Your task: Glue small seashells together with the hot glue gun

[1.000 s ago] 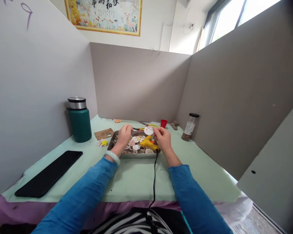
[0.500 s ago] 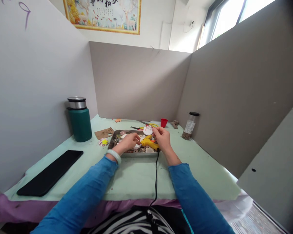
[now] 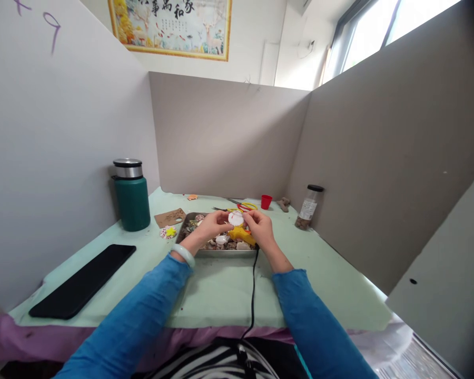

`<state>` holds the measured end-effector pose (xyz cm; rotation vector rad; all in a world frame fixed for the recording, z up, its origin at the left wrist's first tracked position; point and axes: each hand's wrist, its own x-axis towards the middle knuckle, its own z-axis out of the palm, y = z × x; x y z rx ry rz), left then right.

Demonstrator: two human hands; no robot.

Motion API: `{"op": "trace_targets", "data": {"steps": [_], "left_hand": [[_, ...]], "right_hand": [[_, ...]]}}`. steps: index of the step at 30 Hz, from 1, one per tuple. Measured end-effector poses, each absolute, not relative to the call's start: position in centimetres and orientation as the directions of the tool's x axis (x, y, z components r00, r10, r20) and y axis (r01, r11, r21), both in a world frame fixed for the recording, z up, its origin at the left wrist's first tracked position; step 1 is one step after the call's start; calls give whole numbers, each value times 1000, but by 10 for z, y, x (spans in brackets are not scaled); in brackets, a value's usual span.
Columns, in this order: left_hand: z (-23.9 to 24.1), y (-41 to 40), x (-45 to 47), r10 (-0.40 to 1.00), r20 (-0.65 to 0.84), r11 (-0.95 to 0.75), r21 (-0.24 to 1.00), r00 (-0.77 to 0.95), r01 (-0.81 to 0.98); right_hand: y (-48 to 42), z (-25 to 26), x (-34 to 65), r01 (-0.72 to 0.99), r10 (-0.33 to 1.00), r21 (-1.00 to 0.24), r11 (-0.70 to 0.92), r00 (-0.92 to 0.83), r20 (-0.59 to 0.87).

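A round white shell (image 3: 236, 218) is held up between both hands above a metal tray (image 3: 221, 252) filled with several shells and small stones. My left hand (image 3: 210, 226) pinches the shell's left edge. My right hand (image 3: 260, 227) pinches its right edge. Below them a yellow glue gun (image 3: 242, 235) lies in the tray, and its black cord (image 3: 253, 284) runs toward me over the table edge.
A green flask (image 3: 131, 196) stands at the left wall. A black phone (image 3: 82, 280) lies front left. A brown card (image 3: 169, 217), scissors (image 3: 243, 206), a red cup (image 3: 266, 201) and a jar (image 3: 308, 206) sit behind and right of the tray. Grey partitions enclose the table.
My left hand came up from the shells in the tray to the white shell that my right hand holds. The shell has shifted slightly left and toward me.
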<state>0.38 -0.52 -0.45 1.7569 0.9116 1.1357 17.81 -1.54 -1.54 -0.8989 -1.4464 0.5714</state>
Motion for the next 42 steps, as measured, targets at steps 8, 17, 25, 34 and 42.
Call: {"op": "trace_targets", "data": {"steps": [8,17,25,34,42], "left_hand": [[3,-11,3,856,293,-213,951,425,-226],[-1,-5,1,913,333,-330,942,236,-56],[0,-6,-1,943,201,-170,976,264,-138],[4,-10,1,923,182,-107,968,339,-228],[2,-8,0,927,261,-256,965,270,-57]], "right_hand": [[-19,-16,174,281,776,-753,595,42,629],[-23,-16,172,400,735,-673,623,-3,678],[-24,-16,172,350,726,-660,665,-96,681],[-25,-16,173,354,741,-685,637,-37,671],[-24,-17,172,387,726,-659,645,-40,686]]}}
